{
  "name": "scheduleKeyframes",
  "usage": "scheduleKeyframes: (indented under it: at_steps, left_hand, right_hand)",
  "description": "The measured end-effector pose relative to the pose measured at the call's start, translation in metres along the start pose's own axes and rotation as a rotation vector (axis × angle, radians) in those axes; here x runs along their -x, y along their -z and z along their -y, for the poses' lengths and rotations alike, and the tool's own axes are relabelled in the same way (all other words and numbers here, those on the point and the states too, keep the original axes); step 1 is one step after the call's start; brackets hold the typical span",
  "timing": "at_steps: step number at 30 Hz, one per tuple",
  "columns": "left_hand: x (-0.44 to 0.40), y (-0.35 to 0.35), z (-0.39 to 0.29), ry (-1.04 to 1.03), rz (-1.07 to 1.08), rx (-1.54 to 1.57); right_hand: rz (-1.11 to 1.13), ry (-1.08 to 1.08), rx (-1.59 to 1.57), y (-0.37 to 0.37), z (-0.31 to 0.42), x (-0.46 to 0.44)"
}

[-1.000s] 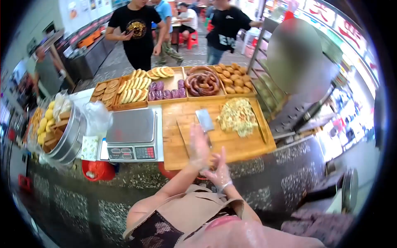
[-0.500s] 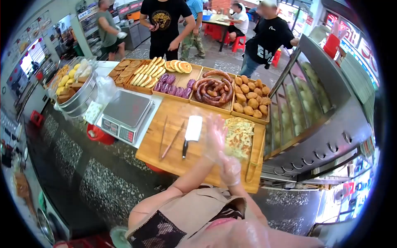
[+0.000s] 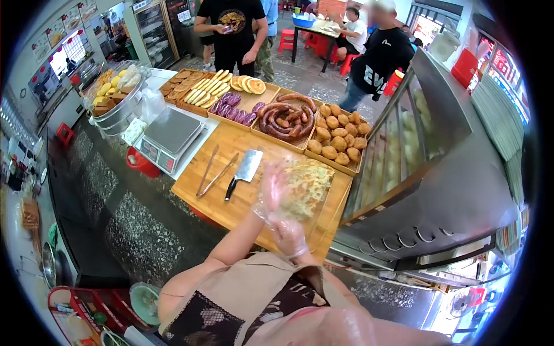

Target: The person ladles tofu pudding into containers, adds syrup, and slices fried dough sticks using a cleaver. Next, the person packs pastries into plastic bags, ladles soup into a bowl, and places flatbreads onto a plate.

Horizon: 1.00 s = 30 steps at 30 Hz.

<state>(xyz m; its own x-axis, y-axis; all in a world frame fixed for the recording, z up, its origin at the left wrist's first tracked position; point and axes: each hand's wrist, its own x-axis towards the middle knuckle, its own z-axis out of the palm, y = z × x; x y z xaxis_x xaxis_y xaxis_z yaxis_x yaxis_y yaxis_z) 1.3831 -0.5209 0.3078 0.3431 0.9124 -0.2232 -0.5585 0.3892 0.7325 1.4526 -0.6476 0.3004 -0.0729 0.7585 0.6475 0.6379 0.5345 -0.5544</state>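
My left hand [image 3: 273,185], in a clear plastic glove, is raised above the wooden board [image 3: 216,161] with its fingers stretched out and nothing in them. At its wrist, my right hand [image 3: 290,236], also gloved, is closed on the glove's loose cuff [image 3: 263,211]. Beside and partly behind my left hand lies a browned flatbread [image 3: 311,183] flecked with green. To the left on the board rest a cleaver [image 3: 247,167] with a black handle and a pair of metal tongs [image 3: 218,176].
Trays of sausages [image 3: 288,118], fried balls [image 3: 339,135], purple buns [image 3: 234,109] and flat cakes line the back. A scale [image 3: 170,138] stands left, a steel cabinet [image 3: 427,167] right. A person in black [image 3: 232,34] stands across the counter; another person [image 3: 384,57] is near the cabinet.
The view has shifted, so the board and trays sit further left. My right hand stays at my left wrist. The person across the counter has brought a hand up to the chest.
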Motion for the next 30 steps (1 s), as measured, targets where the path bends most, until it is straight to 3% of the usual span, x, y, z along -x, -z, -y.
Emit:
scheduleKeyframes:
  at_steps: [4,7,10,11,16,19,23,25,28,29,30]
  left_hand:
    - [0.014,0.037,-0.025,0.019,-0.143,0.156]
    - [0.021,0.082,-0.049,0.013,-0.152,0.178]
    - [0.02,0.13,-0.08,-0.054,-0.225,0.121]
    - [0.023,0.148,-0.096,-0.105,-0.204,0.115]
    - [0.034,0.278,-0.181,-0.142,-0.102,0.208]
    - [0.059,0.374,-0.232,-0.101,-0.186,0.134]
    - [0.09,0.493,-0.318,-0.026,-0.339,0.052]
    - [0.097,0.545,-0.372,-0.143,-0.326,-0.082]
    - [0.075,0.674,-0.441,-0.394,-0.39,-0.451]
    - [0.069,0.74,-0.457,-0.51,-0.518,-0.871]
    - [0.083,0.783,-0.479,-0.539,-0.664,-1.17]
  right_hand:
    - [0.124,0.042,-0.088,-0.027,-0.002,-0.01]
    - [0.183,0.213,-0.099,-0.063,0.013,-0.025]
    - [0.357,0.155,-0.185,-0.105,0.037,-0.045]
    - [0.318,0.1,-0.184,-0.123,0.055,-0.054]
    - [0.266,0.028,-0.29,-0.261,0.11,-0.084]
    - [0.388,-0.213,-0.503,-0.356,0.155,-0.102]
    - [0.623,-0.114,-0.553,-0.466,0.204,-0.151]
    - [0.671,-0.033,-0.482,-0.524,0.202,-0.171]
    - [0.693,-0.202,-0.268,-0.604,0.187,-0.211]
    - [0.59,-0.113,-0.191,-0.637,0.173,-0.221]
    - [0.572,-0.187,-0.215,-0.66,0.176,-0.242]
